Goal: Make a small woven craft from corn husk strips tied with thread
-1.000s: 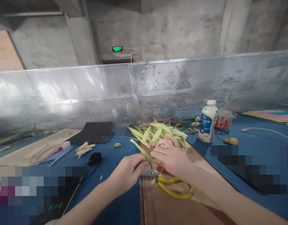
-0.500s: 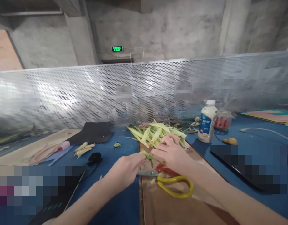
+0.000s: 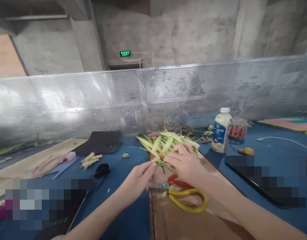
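Note:
My left hand (image 3: 141, 174) is closed in a pinch, its fingertips on a small folded strip of green leaf (image 3: 161, 163) that looks like corn husk. From the other side, my right hand (image 3: 184, 164) grips the same strip between thumb and fingers, which partly hide it. Just beyond my right hand lies a heap of pale green husk leaves (image 3: 165, 141). Below both hands, scissors (image 3: 188, 200) with one yellow and one red handle rest on a brown board (image 3: 178, 221), their blades pointing left.
A white-capped bottle (image 3: 221, 131) and a clear jar (image 3: 238, 129) stand at the right, near a black device (image 3: 253, 183). Leftward are small husk bundles (image 3: 90, 160), a black sheet (image 3: 99, 141) and a black fuzzy item (image 3: 102, 170). A perforated metal panel (image 3: 93, 100) borders the back.
My left fingertips have shifted slightly up and lie straighter along the strip. The strip has turned a little between both hands. The scissors and the heap have stayed in place.

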A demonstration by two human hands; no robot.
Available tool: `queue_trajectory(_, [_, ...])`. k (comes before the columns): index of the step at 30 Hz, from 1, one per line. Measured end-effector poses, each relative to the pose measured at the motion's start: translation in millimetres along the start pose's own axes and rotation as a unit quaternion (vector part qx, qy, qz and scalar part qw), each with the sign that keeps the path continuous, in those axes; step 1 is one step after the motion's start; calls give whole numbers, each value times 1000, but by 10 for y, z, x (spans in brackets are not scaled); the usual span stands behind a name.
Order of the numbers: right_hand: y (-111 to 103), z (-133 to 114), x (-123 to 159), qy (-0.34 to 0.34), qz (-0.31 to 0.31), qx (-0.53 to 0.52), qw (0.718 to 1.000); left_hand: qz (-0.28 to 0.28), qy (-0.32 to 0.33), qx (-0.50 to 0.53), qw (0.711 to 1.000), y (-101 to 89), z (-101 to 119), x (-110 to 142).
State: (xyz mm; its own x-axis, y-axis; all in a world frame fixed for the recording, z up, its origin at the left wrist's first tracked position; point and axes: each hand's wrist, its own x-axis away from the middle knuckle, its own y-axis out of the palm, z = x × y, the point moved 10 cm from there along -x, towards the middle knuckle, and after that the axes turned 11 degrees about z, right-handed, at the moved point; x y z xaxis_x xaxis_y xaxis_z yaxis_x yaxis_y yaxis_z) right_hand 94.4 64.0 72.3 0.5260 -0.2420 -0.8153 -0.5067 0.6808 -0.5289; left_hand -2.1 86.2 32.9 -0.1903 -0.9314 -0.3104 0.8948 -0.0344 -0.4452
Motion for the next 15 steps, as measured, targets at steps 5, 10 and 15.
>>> queue_trajectory(5, [95,-147,40,-12,-31,-22,999,17,-157,257,953,73,-202,11])
queue_trajectory(10, [-88,-276,-14,8,3,-64,998,41,-194,312,929,37,-266,34])
queue_trajectory(15, [-261,-321,-63,38,91,-56,994,78,-159,378,909,-69,-240,8])
